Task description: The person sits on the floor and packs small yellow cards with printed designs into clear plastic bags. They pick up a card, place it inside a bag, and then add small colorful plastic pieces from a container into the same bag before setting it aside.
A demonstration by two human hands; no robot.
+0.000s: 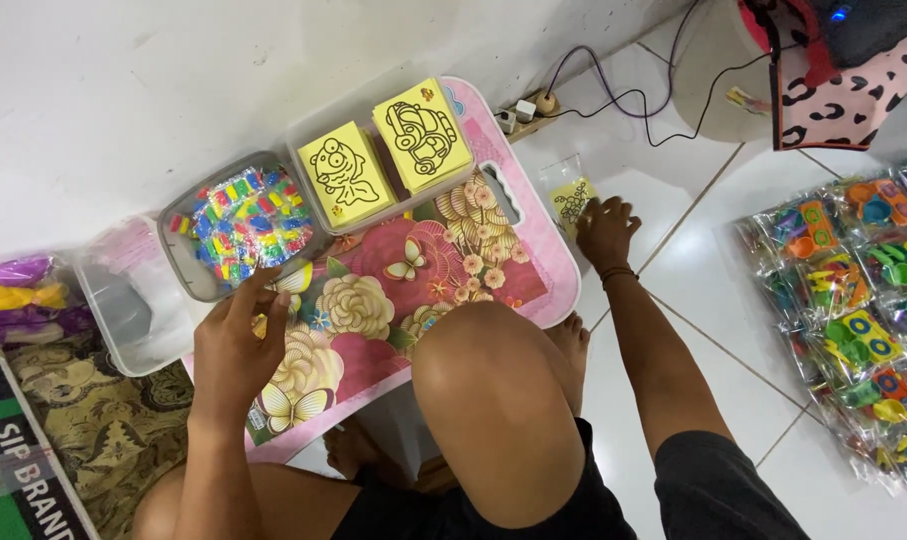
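My left hand (242, 340) hovers over the pink flowered lap table (534, 262), fingers pinched on a small yellow piece beside a clear tub of colourful small packets (236, 222). My right hand (606, 232) reaches out to the white floor and presses on a clear bag holding a yellow picture card (568, 195). A clear box (304, 155) on the table holds two stacks of yellow cards with black line drawings (346, 175), (422, 134). My bent knee (494, 390) covers the table's near edge.
A heap of bagged colourful plastic toys (854, 300) lies on the floor at right. A power strip with cables (526, 112) sits by the wall. A white plastic tub (124, 310) and purple and yellow bundles (19, 295) lie at left, over a patterned cloth (104, 420).
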